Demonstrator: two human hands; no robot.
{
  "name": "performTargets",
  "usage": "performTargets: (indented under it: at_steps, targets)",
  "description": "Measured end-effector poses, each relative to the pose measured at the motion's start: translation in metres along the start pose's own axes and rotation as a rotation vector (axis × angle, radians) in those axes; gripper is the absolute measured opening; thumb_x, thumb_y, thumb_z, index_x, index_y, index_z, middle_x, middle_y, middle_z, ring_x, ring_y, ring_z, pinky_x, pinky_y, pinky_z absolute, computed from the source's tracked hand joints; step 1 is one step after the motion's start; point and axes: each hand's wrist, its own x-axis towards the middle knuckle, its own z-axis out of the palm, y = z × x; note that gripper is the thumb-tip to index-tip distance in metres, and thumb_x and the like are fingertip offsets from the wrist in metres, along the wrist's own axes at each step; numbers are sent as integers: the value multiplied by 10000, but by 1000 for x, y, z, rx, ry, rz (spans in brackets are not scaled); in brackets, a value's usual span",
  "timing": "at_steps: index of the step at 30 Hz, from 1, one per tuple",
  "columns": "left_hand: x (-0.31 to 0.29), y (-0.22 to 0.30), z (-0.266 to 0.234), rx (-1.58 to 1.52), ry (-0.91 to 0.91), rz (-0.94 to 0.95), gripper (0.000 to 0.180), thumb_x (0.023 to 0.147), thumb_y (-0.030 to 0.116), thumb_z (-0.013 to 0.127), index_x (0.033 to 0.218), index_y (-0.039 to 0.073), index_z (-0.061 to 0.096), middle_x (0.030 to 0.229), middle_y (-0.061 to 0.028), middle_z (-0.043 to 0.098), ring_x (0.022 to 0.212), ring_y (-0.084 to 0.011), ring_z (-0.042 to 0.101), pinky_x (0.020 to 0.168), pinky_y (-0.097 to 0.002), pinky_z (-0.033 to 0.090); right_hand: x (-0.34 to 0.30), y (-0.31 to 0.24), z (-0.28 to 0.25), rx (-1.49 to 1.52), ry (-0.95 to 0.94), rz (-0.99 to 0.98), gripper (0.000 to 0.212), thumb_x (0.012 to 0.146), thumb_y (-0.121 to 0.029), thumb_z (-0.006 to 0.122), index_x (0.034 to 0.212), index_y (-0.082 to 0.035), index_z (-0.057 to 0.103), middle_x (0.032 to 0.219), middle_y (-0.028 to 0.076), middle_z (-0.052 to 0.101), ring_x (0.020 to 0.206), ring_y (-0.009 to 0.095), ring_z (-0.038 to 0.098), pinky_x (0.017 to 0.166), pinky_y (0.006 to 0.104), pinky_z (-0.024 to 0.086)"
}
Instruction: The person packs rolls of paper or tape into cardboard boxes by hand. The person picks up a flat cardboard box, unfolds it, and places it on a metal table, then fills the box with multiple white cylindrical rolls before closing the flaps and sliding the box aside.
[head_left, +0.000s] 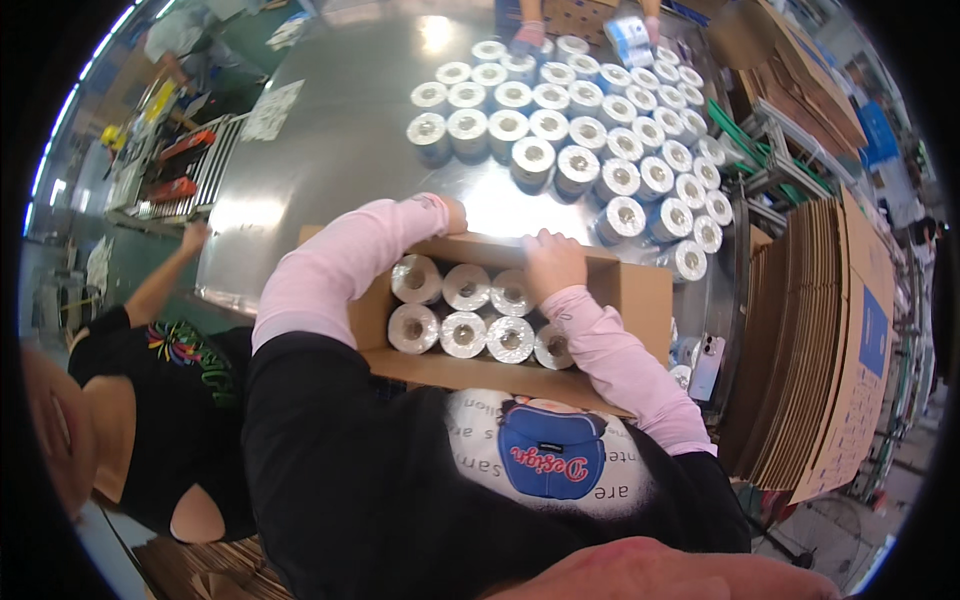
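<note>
Carton [645, 315], cardboard, one: stood open-topped on the near side of the metal tabletop [330, 130], close against the wearer's body. Contents: packed rolls [463, 330], white and film-wrapped, set on end in two rows; four are shown in the near row and three in the far row, the far right corner being covered by the right forearm. Whether a further layer is held beneath cannot be told. Left hand [456, 216]: placed at the carton's far wall, toward its left; the fingers are mostly hidden, so whether they are spread or pressed together cannot be told. Right hand [556, 265]: laid over the far wall, fingers bent and set close together across the edge; whether the cardboard is pinched cannot be told, and no roll is seen in it. Loose rolls [578, 166], several dozen, white-topped with blue sides: stood upright beyond the carton and to its right. Gloved hand [527, 38], a co-worker's: seen at the far end, beside the rolls. Progress, as judged: a layer is nearly or wholly laid, its hidden corner being unconfirmed; closing of the carton is not yet done, and a large stock is left unpacked outside it.
</note>
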Motion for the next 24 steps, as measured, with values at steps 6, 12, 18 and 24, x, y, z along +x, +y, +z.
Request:
performTargets:
  at_steps: [6,12,18,24]
  targets:
    - [94,115,-32,81,446,225,598,795,364,644,1338,168,485,1288,-183,498,1230,-370,447,932,-494,426,-11,24,-36,521,107,16,264,768,-122,653,1028,-82,638,951,105,643,905,302,604,814,407,455]
    - [162,123,-96,-421,543,-390,728,821,577,574,1394,157,414,1332,-224,444,1280,-375,370,1011,-526,330,7,201,-26,350,180,272,316,769,-33,603,1078,-73,653,1087,133,631,1053,319,557,941,401,419]
    - [198,122,-126,-534,409,-623,707,804,649,536,1298,143,531,1322,-249,454,1262,-391,383,1024,-485,305,52,288,68,-115,-610,85,466,862,-163,560,1304,-308,547,1523,124,259,1432,306,185,1105,544,234]
    - [205,94,-127,-499,248,-577,608,714,528,664,1210,179,625,1298,-165,539,1247,-342,472,1008,-452,385,57,287,123,-136,-481,79,288,858,-167,535,1124,-196,643,1332,162,442,1318,312,335,1105,557,184]
